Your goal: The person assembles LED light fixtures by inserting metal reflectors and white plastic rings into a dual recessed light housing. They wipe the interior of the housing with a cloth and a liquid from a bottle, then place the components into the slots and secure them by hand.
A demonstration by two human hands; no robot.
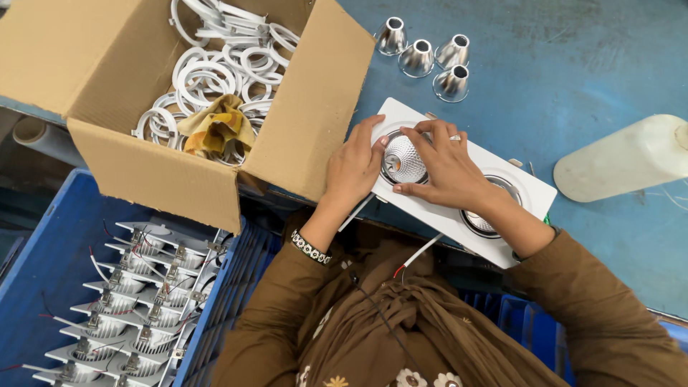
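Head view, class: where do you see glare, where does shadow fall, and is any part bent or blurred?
Head view: glare on the four loose silver reflectors and on the reflector between both hands; soft shadow under the cardboard box; the blue tabletop is evenly lit; edges bow slightly, like a wide lens; the brown sleeve nearest the camera looks soft.

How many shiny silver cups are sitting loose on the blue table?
4, clustered above the white fixture: far left, middle, upper right, lower right.
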